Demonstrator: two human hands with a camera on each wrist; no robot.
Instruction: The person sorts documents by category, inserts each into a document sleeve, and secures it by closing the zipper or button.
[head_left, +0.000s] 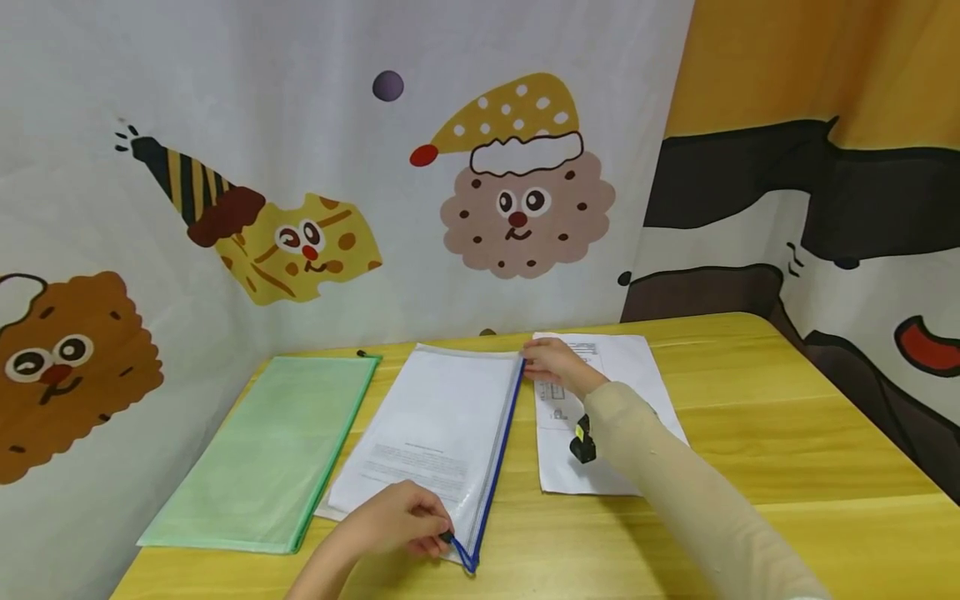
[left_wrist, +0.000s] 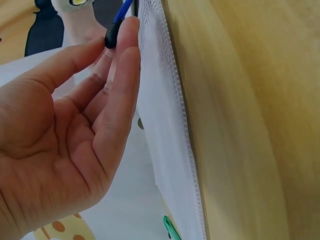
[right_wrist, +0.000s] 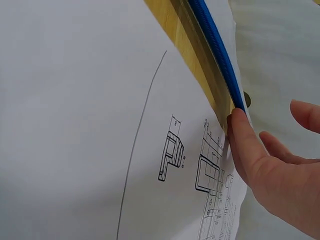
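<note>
A clear zip document pouch [head_left: 450, 400] with a blue zipper [head_left: 501, 467] lies on the table, with printed paper visible inside. My left hand [head_left: 401, 521] is at its near right corner. Between thumb and fingers it pinches the black zipper pull [left_wrist: 113, 35], which hangs on a blue cord [head_left: 467, 557]. At the far right corner of the pouch, my right hand [head_left: 558, 364] touches the zipper's end with extended fingers [right_wrist: 247, 137], its thumb held apart. Below that hand lies a white sheet [right_wrist: 85, 125] printed with line drawings.
To the left lies a green zip pouch [head_left: 262, 450] with a dark pull at its far corner. The yellow wood-grain table [head_left: 810, 433] extends to the right. A cartoon-printed curtain [head_left: 315, 100] hangs behind the table.
</note>
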